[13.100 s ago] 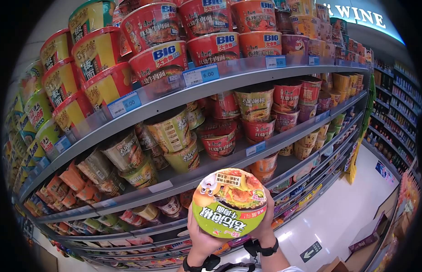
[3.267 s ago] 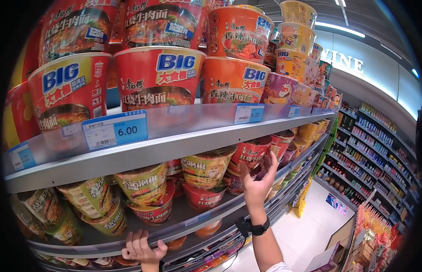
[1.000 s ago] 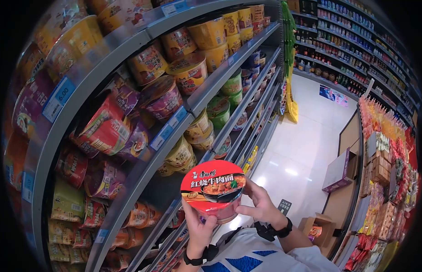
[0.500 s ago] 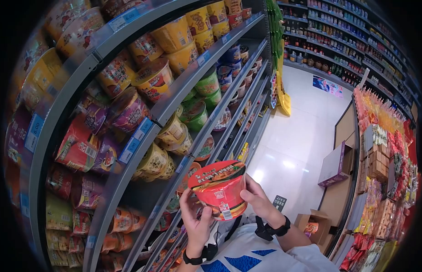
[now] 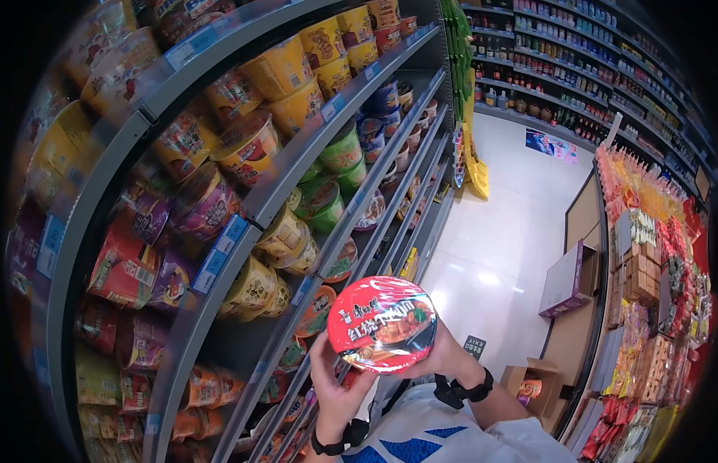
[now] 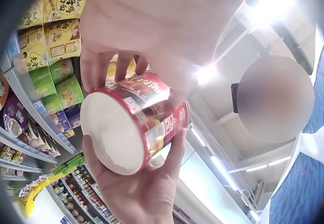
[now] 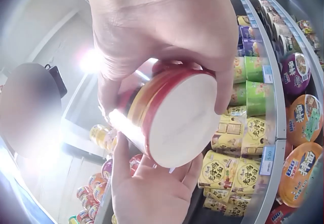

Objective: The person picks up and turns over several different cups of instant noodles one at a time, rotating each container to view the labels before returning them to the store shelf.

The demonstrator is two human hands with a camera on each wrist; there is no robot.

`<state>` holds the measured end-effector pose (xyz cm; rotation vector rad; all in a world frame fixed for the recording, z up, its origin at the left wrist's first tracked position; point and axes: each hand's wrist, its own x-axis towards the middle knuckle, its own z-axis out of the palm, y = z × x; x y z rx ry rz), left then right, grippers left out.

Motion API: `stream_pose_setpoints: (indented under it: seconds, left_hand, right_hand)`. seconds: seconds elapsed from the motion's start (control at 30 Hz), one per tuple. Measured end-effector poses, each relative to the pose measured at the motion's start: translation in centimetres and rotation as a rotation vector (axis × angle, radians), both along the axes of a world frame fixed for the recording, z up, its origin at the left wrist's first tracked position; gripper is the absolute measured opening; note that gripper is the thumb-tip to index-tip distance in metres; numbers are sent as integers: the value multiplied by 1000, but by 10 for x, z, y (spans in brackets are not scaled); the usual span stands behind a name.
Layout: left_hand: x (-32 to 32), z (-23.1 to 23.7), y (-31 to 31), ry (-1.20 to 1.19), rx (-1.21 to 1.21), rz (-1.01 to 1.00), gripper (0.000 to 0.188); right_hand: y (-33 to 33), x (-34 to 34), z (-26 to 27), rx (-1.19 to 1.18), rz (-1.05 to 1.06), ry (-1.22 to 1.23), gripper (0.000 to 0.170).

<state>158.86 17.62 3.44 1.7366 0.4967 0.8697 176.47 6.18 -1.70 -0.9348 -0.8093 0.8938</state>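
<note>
A red noodle tub (image 5: 382, 324) is held between both hands at the lower middle of the head view, its printed lid facing up toward the camera. The left hand (image 5: 340, 390) grips its left side, thumb along the near edge. Around the right side curls the right hand (image 5: 452, 359), its fingers partly hidden by the tub. From the left wrist view, the tub's white underside (image 6: 114, 133) shows, with the left hand (image 6: 147, 27) above and the right hand (image 6: 139, 193) opposite. The right wrist view shows the same white base (image 7: 185, 120) between the fingers of both hands.
Shelves of stacked noodle tubs (image 5: 282, 231) rise along the left, their grey edges (image 5: 336, 147) carrying price tags. On the right stand packaged snacks (image 5: 645, 285), a purple box (image 5: 567, 285) and an open cardboard box (image 5: 540, 386). A white floor aisle (image 5: 498, 231) runs between, toward bottle shelves (image 5: 560, 77).
The tub was tilted to show its side half a second ago; now its lid faces the camera. Earlier both hands held a green-lidded tub, and later the right hand reached to a red one on the shelf.
</note>
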Motion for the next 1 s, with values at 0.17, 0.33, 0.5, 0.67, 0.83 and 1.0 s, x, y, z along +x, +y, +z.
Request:
stream_pose_setpoints:
  seconds: [0.17, 0.33, 0.5, 0.67, 0.83, 1.0]
  left_hand:
    - [-29, -19, 6, -6, 106, -67, 98]
    - [-50, -17, 6, 77, 152, -55, 103]
    - [-54, -1, 12, 156, 430, -6, 113]
    - [-51, 7, 9, 322, 293, -39, 127]
    - [-46, -16, 19, 156, -49, -40, 122]
    - [-39, 0, 22, 532, -199, -182, 94]
  right_hand:
    - [4, -3, -6, 40, 68, -112, 145]
    - [6, -10, 2, 29, 103, -92, 147]
    - [4, -14, -6, -1, 136, 10, 136]
    - [4, -18, -21, -24, 257, 133, 107]
    - [-5, -20, -17, -281, 136, 161, 51]
    - [-17, -4, 3, -470, 178, 126, 51]
